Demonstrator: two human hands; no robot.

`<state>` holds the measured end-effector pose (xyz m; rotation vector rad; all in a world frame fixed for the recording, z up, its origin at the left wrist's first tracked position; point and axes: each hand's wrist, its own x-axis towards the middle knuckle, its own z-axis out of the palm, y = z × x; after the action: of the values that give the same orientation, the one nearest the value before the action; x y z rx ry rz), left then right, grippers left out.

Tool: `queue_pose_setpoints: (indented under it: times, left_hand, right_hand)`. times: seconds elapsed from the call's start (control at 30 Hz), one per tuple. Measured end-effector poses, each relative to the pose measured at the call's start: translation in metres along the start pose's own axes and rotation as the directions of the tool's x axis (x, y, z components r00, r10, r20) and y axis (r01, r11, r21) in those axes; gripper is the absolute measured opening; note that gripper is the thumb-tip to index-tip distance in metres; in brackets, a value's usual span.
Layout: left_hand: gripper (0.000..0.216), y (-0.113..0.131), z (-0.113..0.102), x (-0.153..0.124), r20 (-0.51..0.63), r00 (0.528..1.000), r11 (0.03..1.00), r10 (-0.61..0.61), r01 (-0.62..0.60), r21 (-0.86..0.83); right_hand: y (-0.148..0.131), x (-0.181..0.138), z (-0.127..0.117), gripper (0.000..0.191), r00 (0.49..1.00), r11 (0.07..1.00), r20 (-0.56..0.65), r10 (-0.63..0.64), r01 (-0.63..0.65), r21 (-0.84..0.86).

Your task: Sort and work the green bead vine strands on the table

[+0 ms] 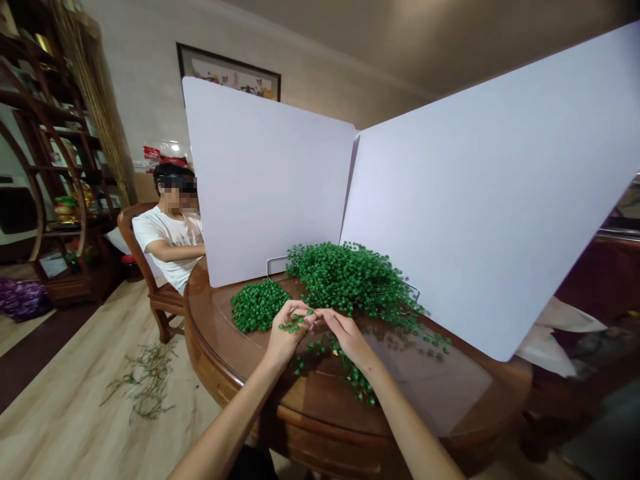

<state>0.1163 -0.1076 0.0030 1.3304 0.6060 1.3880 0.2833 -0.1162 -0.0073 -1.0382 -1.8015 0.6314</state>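
Over the near part of the round table, my left hand (284, 341) and my right hand (350, 337) meet with closed fingers. Between their fingertips is a thin sprig of small round green leaves (292, 326), some of which lie across the left hand. More leafy strands (361, 381) trail on the table beneath the hands and the right wrist; whether they join the held sprig cannot be seen. A large heap of the same greenery (350, 277) lies just beyond my hands. A smaller, compact pile (259, 307) sits beside my left hand.
Two tall white panels (270, 187) form a corner behind the heap, with a wire stand (277, 260) at the base. The wooden table (215, 363) has a rounded edge. Another person (173, 233) sits at the left. Loose stems (145, 383) lie on the floor.
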Motion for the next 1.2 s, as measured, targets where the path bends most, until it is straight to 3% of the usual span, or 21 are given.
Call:
queue_pose_setpoints:
  times: [0.07, 0.13, 0.23, 0.37, 0.43, 0.5, 0.6, 0.67, 0.77, 0.9, 1.03, 1.2]
  left_hand:
    - [0.025, 0.004, -0.004, 0.001, 0.038, 0.998, 0.998, 0.047, -0.049, 0.046]
    - [0.021, 0.010, -0.007, 0.000, 0.075, 0.990, 0.986, 0.121, -0.129, 0.105]
    - [0.017, 0.020, -0.011, -0.005, 0.140, 0.977, 0.958, 0.161, -0.188, 0.216]
    - [0.018, 0.034, -0.012, -0.017, 0.270, 0.960, 0.950, 0.077, -0.153, 0.271]
    - [0.021, 0.038, -0.010, -0.022, 0.353, 0.936, 0.981, -0.002, -0.066, 0.180]
    - [0.024, 0.038, -0.006, -0.024, 0.441, 0.893, 0.995, -0.089, 0.096, 0.008]
    - [0.030, 0.033, 0.004, -0.023, 0.529, 0.822, 0.903, -0.209, 0.370, -0.219]
    - [0.036, 0.028, 0.012, -0.023, 0.524, 0.801, 0.853, -0.290, 0.464, -0.238]
    - [0.039, 0.023, 0.024, -0.024, 0.486, 0.792, 0.885, -0.370, 0.459, -0.075]
    - [0.035, 0.015, 0.031, -0.025, 0.553, 0.748, 0.923, -0.366, 0.369, 0.111]
    - [0.034, 0.006, 0.026, -0.020, 0.472, 0.813, 0.938, -0.342, 0.325, 0.120]
    - [0.036, 0.000, 0.008, -0.013, 0.350, 0.886, 0.950, -0.304, 0.253, 0.185]
  right_hand:
    - [-0.004, -0.001, -0.001, 0.037, 0.995, 1.000, 0.101, 0.001, 0.000, -0.012]
    - [-0.007, -0.003, -0.002, 0.030, 0.991, 0.994, 0.129, -0.038, 0.051, -0.099]
    - [-0.011, -0.010, -0.003, 0.024, 0.964, 0.890, -0.007, -0.264, 0.241, -0.386]
    - [-0.021, -0.030, -0.008, 0.029, 0.792, 0.586, -0.098, -0.602, 0.354, -0.729]
    - [-0.024, -0.042, -0.012, 0.035, 0.726, 0.484, -0.107, -0.679, 0.333, -0.810]
    - [-0.024, -0.052, -0.016, 0.040, 0.692, 0.427, -0.121, -0.712, 0.288, -0.857]
    - [-0.019, -0.061, -0.023, 0.045, 0.701, 0.401, -0.144, -0.698, 0.216, -0.890]
    - [-0.015, -0.064, -0.027, 0.049, 0.730, 0.379, -0.135, -0.670, 0.179, -0.908]
    - [-0.015, -0.064, -0.030, 0.054, 0.764, 0.307, -0.100, -0.637, 0.132, -0.943]
    - [-0.015, -0.063, -0.032, 0.055, 0.775, 0.200, -0.028, -0.631, 0.128, -0.971]
    - [-0.008, -0.063, -0.036, 0.047, 0.732, 0.154, 0.044, -0.680, 0.201, -0.967]
    - [-0.009, -0.063, -0.043, 0.034, 0.658, 0.102, 0.219, -0.721, 0.412, -0.905]
